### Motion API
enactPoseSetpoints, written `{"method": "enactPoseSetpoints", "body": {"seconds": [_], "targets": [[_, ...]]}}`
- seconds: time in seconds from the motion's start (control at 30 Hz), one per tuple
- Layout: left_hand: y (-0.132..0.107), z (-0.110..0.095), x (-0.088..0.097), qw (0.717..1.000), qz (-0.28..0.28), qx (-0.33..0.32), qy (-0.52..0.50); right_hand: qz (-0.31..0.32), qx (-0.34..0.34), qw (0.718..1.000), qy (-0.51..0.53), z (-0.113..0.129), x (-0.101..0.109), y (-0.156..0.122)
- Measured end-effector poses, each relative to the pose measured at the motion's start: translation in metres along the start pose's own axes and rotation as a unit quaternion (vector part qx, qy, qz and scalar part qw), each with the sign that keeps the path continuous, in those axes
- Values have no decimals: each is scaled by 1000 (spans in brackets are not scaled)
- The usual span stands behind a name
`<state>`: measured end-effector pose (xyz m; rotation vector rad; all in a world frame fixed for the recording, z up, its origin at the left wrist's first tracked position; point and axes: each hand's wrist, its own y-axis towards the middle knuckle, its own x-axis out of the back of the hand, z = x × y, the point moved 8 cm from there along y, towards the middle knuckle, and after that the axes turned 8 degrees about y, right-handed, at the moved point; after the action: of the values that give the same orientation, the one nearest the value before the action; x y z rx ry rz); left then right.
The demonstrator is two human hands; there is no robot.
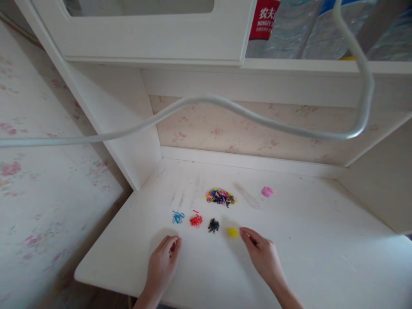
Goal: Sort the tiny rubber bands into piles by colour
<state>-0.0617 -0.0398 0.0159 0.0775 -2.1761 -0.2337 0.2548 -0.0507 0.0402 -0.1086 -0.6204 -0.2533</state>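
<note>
My right hand (262, 253) has thumb and fingers pinched together at the right edge of a small yellow pile (232, 232). Whatever sits between those fingertips is too small to make out. My left hand (163, 261) is curled with its fingertips together, below a pile of blue rubber bands (178, 217); its contents, if any, are hidden. Red rubber bands (196, 220) and black rubber bands (213, 225) lie in separate little heaps between the hands. Behind them is a larger heap of mixed-colour rubber bands (220, 196).
A pink item (267, 191) lies on the white desk (309, 266), right of the mixed heap. A pale cable (206, 99) crosses the view above the desk. Overhead is a white cabinet (154, 38), with packed water bottles (292, 30) on its right.
</note>
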Motion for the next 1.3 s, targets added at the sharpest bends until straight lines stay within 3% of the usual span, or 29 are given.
{"method": "enactPoseSetpoints", "body": {"seconds": [0.13,0.23,0.37,0.5,0.7,0.93,1.13,1.3], "targets": [[11,-45,-6,998,41,-56,16,-89,-141,986,14,-82,46,-37],[31,-94,-18,991,74,-108,40,-120,-208,971,1,-123,62,-62],[69,-148,-48,974,104,-165,115,-94,-180,979,3,-128,54,-67],[110,-178,-78,948,126,-218,196,-89,-174,981,14,-120,50,-60],[155,-193,-105,925,161,-263,222,-98,-161,982,8,-116,52,-58],[168,-190,-127,905,204,-282,245,-94,-160,983,2,-113,53,-57],[170,-190,-125,915,192,-265,238,-92,-165,982,-6,-114,53,-57],[171,-191,-108,930,167,-249,211,-87,-173,981,-11,-114,52,-58]]}}
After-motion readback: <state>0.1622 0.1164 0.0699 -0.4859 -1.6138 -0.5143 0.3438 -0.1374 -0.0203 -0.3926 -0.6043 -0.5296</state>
